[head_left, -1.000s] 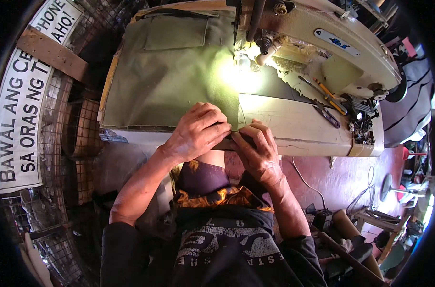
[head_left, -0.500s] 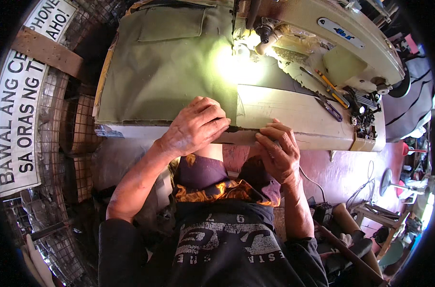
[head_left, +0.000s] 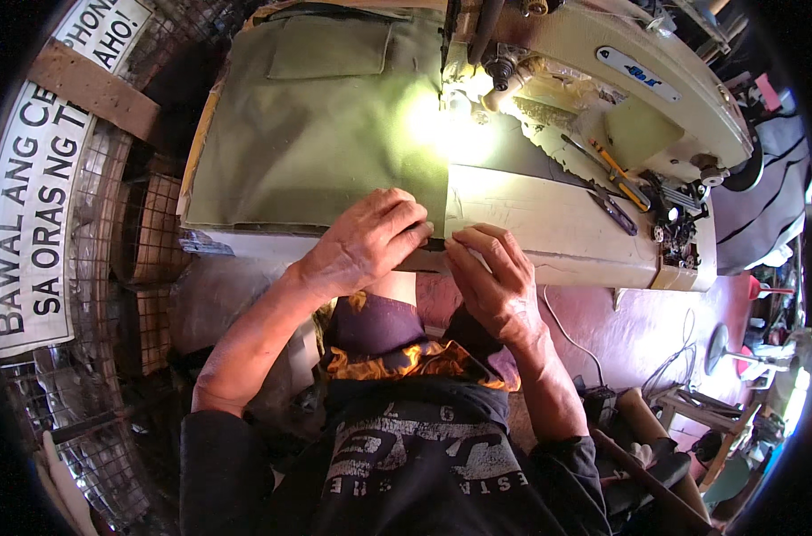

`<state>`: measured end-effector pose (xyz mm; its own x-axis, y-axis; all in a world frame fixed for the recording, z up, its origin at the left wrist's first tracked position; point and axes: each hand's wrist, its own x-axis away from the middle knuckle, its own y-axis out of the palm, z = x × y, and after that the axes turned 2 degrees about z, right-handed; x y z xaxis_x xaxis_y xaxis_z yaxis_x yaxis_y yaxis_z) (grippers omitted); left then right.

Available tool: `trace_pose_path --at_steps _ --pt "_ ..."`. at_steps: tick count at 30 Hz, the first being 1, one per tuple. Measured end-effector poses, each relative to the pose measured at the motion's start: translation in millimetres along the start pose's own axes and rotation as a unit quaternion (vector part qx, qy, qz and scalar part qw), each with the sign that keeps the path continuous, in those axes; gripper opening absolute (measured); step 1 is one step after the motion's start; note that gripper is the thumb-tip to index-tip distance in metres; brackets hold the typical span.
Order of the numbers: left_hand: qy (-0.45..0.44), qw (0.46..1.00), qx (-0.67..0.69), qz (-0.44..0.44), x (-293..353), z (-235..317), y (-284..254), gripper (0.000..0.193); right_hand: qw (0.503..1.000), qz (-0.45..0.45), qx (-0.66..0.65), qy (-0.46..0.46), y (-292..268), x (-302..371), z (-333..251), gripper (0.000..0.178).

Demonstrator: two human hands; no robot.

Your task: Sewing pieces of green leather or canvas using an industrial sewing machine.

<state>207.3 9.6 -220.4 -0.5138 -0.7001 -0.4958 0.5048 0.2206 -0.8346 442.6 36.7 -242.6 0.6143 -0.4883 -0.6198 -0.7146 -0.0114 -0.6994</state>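
A large olive-green fabric piece (head_left: 317, 152) with a flapped pocket lies flat across the left of the sewing table. At its near right corner my left hand (head_left: 368, 239) is closed, thumb and fingers pinching the fabric's edge. A dark narrow strip (head_left: 431, 260) shows at the table's front edge between my hands. Just right of that corner my right hand (head_left: 497, 281) is also closed, its bent fingertips pinched at the strip's end. The fingertips hide exactly how strip and fabric meet.
A cream sewing machine (head_left: 638, 71) with a lit lamp (head_left: 457, 121) stands at the back right. On the table (head_left: 549, 210) lie thread snips (head_left: 613, 207), a yellow-handled tool (head_left: 627, 183) and small metal parts (head_left: 678, 232). Wire mesh (head_left: 93, 223) runs along the left.
My right hand has moved left along the table's front edge, close beside my left hand. Less of the dark strip shows between them. My left hand stays at the fabric's corner.
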Motion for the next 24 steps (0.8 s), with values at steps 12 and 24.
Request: trace_pose_path --at_steps 12,24 --pt "-0.086 0.994 0.065 -0.005 -3 -5 3 0.033 0.997 -0.006 0.052 -0.047 10 -23 1 0.04" --pt "-0.075 0.994 -0.067 -0.031 -30 -40 0 0.039 0.983 -0.066 0.116 -0.128 5 -29 9 0.045"
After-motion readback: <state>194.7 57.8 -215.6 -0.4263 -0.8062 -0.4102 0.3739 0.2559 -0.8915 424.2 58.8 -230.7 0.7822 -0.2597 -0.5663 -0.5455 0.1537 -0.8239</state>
